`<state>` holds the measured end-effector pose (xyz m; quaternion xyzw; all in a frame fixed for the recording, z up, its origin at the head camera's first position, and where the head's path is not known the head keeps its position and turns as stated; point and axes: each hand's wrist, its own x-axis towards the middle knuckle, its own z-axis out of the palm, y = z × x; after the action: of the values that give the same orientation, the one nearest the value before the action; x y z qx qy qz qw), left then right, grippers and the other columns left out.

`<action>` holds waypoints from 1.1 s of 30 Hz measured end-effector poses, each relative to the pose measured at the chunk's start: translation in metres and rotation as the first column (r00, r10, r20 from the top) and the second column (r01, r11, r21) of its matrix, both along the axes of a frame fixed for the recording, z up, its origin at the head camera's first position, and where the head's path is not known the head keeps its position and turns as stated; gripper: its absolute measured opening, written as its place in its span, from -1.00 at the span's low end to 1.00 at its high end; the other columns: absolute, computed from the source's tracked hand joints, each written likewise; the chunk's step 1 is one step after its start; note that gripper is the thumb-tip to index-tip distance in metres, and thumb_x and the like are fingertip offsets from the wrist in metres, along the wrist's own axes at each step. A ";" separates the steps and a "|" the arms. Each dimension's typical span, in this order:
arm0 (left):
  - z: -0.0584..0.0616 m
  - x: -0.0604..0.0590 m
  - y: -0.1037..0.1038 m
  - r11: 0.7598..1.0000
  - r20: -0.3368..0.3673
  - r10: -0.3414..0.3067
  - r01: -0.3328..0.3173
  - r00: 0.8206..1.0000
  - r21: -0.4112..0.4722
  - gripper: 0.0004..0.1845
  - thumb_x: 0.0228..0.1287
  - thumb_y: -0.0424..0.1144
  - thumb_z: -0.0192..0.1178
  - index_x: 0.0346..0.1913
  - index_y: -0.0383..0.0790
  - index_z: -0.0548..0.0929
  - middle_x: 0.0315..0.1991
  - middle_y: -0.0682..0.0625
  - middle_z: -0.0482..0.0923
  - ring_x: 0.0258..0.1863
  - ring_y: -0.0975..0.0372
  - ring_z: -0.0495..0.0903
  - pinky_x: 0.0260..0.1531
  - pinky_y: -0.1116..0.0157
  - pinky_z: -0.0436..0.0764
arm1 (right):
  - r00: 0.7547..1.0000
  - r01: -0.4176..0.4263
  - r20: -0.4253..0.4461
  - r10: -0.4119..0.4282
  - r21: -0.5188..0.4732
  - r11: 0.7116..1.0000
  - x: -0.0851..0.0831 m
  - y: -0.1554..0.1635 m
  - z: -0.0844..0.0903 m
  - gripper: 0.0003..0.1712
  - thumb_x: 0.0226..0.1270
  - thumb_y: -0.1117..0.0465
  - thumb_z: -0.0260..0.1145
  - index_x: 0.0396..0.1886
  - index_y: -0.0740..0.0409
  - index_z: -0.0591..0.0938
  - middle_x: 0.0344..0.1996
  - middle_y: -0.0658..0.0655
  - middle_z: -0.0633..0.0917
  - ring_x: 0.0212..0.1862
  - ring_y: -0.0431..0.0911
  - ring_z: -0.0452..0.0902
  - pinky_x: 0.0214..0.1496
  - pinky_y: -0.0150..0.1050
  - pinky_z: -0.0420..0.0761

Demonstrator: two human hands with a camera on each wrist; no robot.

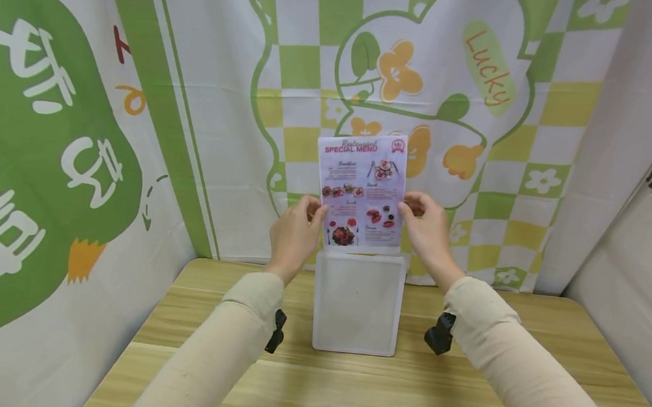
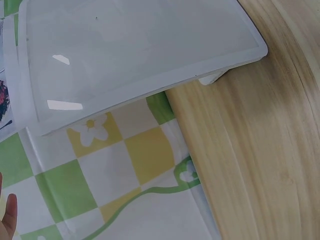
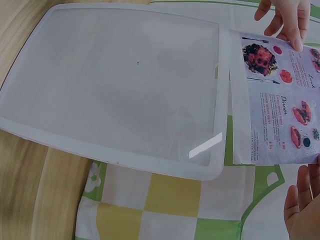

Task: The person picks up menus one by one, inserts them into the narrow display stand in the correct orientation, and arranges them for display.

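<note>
A printed menu sheet (image 1: 360,190) headed "Special Menu" is held upright between both hands, its lower edge right at the top of a white display frame (image 1: 357,305). My left hand (image 1: 297,232) pinches the sheet's left edge, and my right hand (image 1: 428,232) pinches the right edge. The frame stands on the table with a blank, glossy front panel. In the right wrist view the sheet (image 3: 282,107) shows food pictures and a pale border beside the frame's top edge (image 3: 224,100). Only a finger of the left hand (image 2: 9,215) shows in the left wrist view.
The wooden table (image 1: 215,376) ends just behind the frame at a hanging cloth (image 1: 302,18) with green and yellow checks. Printed cloth walls stand at the left (image 1: 24,155) and right (image 1: 637,214). A white support foot (image 2: 212,78) shows behind the frame.
</note>
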<state>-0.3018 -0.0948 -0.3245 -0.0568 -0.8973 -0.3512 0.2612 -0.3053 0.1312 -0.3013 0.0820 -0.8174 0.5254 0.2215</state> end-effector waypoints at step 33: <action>-0.030 0.006 0.008 1.000 0.050 0.006 -0.005 0.999 -0.014 -0.71 0.47 0.03 0.11 -0.08 -0.10 0.64 -0.30 0.08 0.70 -0.39 0.23 0.63 -0.38 0.21 0.54 | 0.997 -0.059 0.050 0.055 0.083 0.995 0.008 0.013 -0.054 -0.79 0.42 0.39 0.23 -0.06 0.48 0.57 -0.20 0.37 0.65 -0.14 0.14 0.57 -0.04 -0.12 0.56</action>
<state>-0.2956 -0.0871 -0.3546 -0.0474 -0.9061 -0.3456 0.2393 -0.2970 0.1443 -0.3549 0.1021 -0.8412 0.4983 0.1832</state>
